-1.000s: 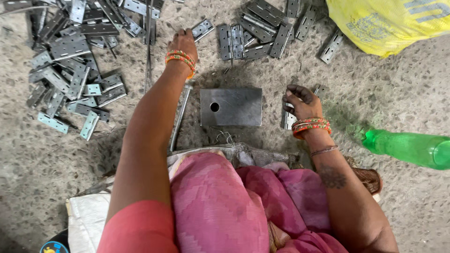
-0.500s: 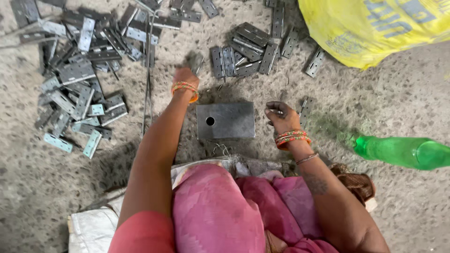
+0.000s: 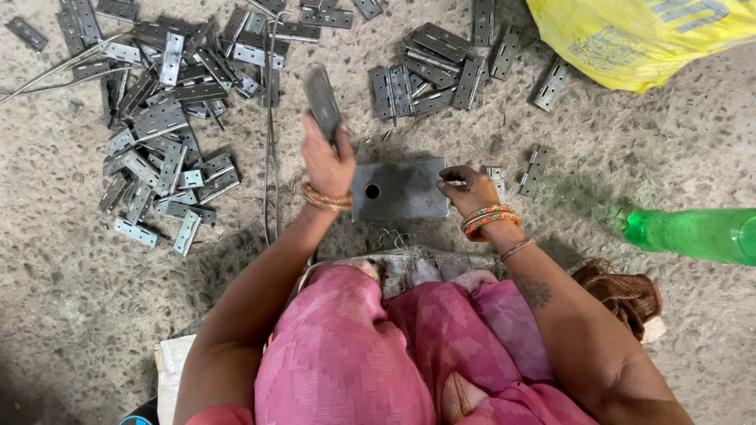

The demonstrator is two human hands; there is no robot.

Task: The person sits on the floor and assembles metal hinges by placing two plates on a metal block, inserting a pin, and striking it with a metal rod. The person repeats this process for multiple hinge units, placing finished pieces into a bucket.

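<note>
Left hand [image 3: 327, 165] now lifted, gripping hinge [image 3: 322, 100]; right hand [image 3: 466, 189] pinching, contents unclear.

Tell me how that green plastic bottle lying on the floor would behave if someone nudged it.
The green bottle lies on its side on the rough floor, so it would probably roll rather than slide. Being thin plastic, it likely feels light and dents under a squeeze. How full it is cannot be told, so its weight stays uncertain.
</note>
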